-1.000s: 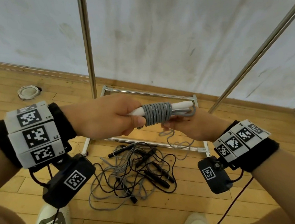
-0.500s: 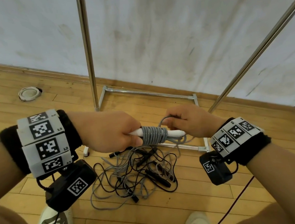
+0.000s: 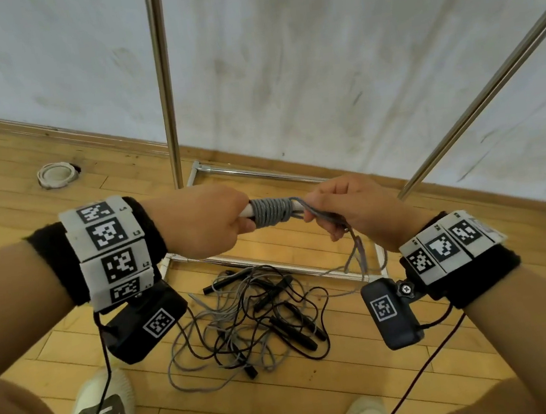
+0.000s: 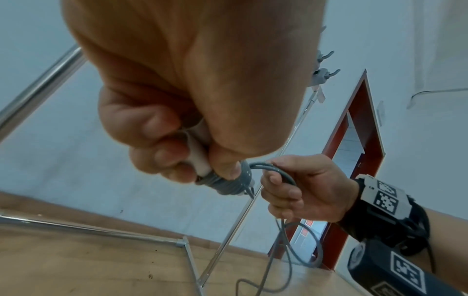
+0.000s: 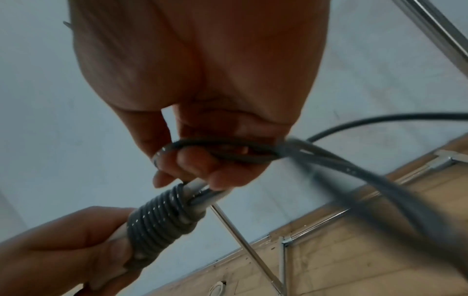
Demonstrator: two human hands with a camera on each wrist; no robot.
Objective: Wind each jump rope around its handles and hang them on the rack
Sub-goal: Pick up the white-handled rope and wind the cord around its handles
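Floor: pale wood boards [image 3: 372, 383] meeting a scuffed white wall [image 3: 280, 51] at a wood skirting. A chrome rack [image 3: 163, 82] stands at the wall, one upright post far left of centre, a slanted bar on the right, its rectangular base frame flat on the boards. A white ring-shaped object [image 3: 56, 174] lies on the floor far left. Your two sneakers sit at the near edge.

Your left hand [image 3: 198, 226] is fisted around the white handles [image 3: 246, 211] of the grey jump rope [image 3: 271, 211], which is coiled tightly round them in mid-air above the rack base. Your right hand [image 3: 340, 208] is curled around the loose grey strands just right of the coil; the tail drops from that fist toward the floor. Below and nearer you, a tangled pile of black and grey jump ropes [image 3: 254, 319] lies on the boards, just near of the base frame.

Left wrist view only: grey hooks [image 4: 324, 76] high on the rack's far end, and a red door frame [image 4: 354, 160] to the right. It also shows your right hand's fingers [image 4: 281, 192] folded over a doubled strand.

Right wrist view only: the coil's separate turns [image 5: 157, 222] close up, and the handle ends poking out of the coil toward your right fingertips, with the rope looped across those fingers. The trailing strands there are motion-blurred.
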